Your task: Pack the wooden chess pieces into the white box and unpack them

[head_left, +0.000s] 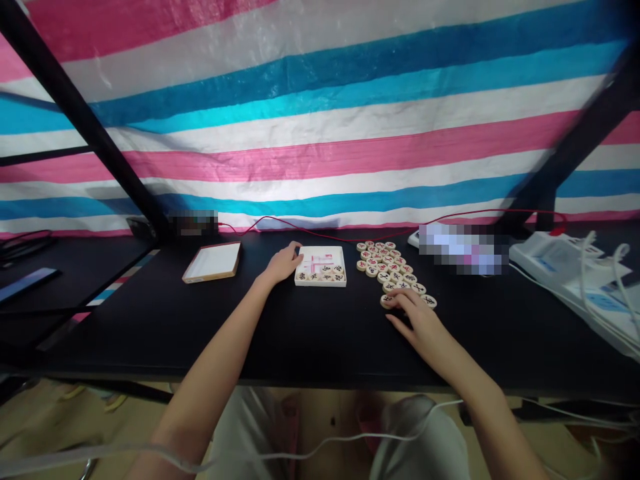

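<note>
Centre frame, the left hand (283,263) touches one white box (321,283) at its left, grip unclear; right of centre, the right hand (419,317), thumb spread, overlaps the nearest of over twenty discs (383,277).

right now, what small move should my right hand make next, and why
Perhaps close the right hand on the nearest row's left disc: its fingers reach that disc, the thumb stands apart, and the left hand is at the white box, which has room inside.
</note>
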Available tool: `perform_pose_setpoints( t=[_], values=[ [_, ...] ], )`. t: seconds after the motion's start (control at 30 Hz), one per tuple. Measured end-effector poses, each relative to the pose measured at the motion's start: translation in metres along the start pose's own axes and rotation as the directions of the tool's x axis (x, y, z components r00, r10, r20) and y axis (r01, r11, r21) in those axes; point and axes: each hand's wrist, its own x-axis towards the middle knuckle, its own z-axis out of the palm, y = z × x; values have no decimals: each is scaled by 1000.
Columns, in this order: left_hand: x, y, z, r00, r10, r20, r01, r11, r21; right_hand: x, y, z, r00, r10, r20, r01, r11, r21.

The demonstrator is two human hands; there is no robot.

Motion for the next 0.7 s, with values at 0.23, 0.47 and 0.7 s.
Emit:
perform_pose_setpoints(
  t=[0.23, 0.47, 0.7],
  values=[
    [0, -1, 1, 1000, 4, -12, -4, 1000, 5, 6, -10, 6, 1000, 7, 24, -7, 1000, 17],
    [-1, -1, 1, 1000, 10, -13, -10, 1000, 0, 18, -21, 1, 990, 23, 139, -22, 1000, -12],
    [-2, 3, -2, 1000, 1, -4, -1, 1000, -1, 42, -22, 1, 968, -5, 253, 10, 1000, -19]
  ],
)
